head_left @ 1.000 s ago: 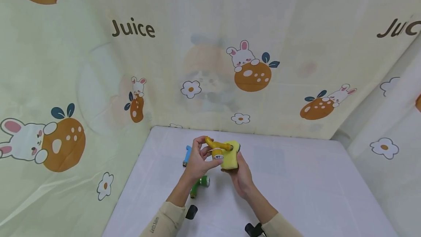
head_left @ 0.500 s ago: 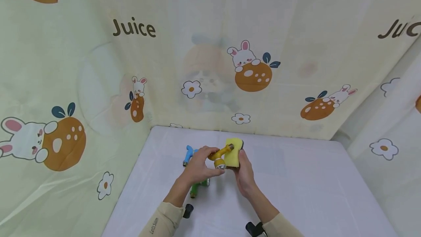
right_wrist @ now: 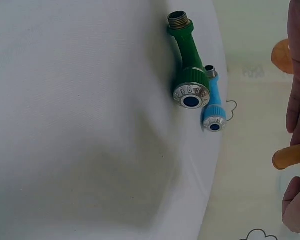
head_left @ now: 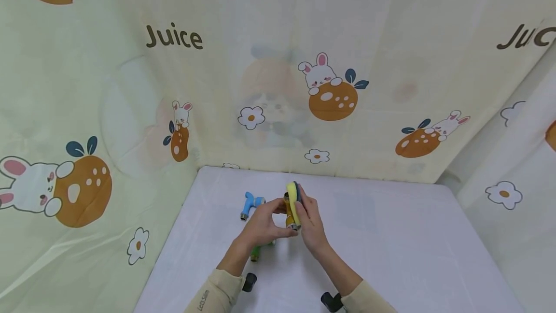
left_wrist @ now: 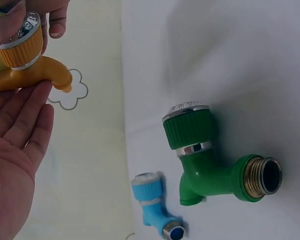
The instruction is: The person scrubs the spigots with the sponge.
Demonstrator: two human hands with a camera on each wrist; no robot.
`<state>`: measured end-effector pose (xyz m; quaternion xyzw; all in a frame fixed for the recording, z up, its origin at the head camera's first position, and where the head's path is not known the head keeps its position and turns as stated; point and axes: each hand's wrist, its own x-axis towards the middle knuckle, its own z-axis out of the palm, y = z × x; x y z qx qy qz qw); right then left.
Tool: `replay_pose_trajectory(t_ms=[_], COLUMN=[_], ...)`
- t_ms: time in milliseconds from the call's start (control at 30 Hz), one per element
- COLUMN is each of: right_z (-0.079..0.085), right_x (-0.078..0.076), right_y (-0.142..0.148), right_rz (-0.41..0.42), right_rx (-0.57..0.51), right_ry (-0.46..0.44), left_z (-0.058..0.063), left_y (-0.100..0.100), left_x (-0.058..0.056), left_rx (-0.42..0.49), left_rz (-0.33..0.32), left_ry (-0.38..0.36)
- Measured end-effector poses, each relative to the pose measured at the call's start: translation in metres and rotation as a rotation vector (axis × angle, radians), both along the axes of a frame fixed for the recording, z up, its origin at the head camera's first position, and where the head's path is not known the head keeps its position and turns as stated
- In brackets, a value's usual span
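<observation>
An orange tap [head_left: 288, 211] with a chrome-edged handle is held above the table by my left hand [head_left: 262, 224]. In the left wrist view the thumb lies on the handle of the tap [left_wrist: 25, 75] and the fingers support the body from below. My right hand [head_left: 314, 228] grips a yellow sponge [head_left: 292, 197] with a dark backing, its yellow face against the tap. Mostly hidden behind the left hand, a green tap [head_left: 255, 253] lies on the table. Farther back lies a light blue tap [head_left: 249, 204].
A white cloth covers the table [head_left: 391, 235]. Behind it hangs a cream curtain [head_left: 269, 86] printed with rabbits and fruit, which also closes off the sides. Black wrist-worn camera parts [head_left: 332, 302] show near the sleeves.
The tap has turned in my left hand and now stands nearly upright. My right hand has moved slightly left and rotated, so the sponge now shows edge-on, against the tap's side.
</observation>
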<state>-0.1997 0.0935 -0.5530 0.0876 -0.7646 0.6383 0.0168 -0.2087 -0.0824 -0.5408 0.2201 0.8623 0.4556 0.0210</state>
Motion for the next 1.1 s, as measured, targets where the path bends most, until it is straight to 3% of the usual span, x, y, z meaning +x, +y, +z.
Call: replay_pose_trajectory(t_ms=[367,700,933,1100], right_z=[-0.002,-0.014,-0.023,-0.027], right_x=[0.001,-0.005,-0.007,-0.008], right_y=[0.001,0.006,0.009,0.011], right_rz=[-0.003,0.002,-0.032,-0.071], right_rx=[0.039,0.107,0.137,0.147], right_ry=[-0.076,-0.126,-0.187,-0.176], left_z=[0.006,0.009,0.017,0.022], left_y=[0.001,0.002,0.005,0.004], left_x=[0.005,0.007,0.008,0.008], left_rx=[-0.003,-0.065,-0.011,0.099], left_rz=[0.026,0.047,0.045,0.067], left_ry=[0.019,0.082,0.077,-0.007])
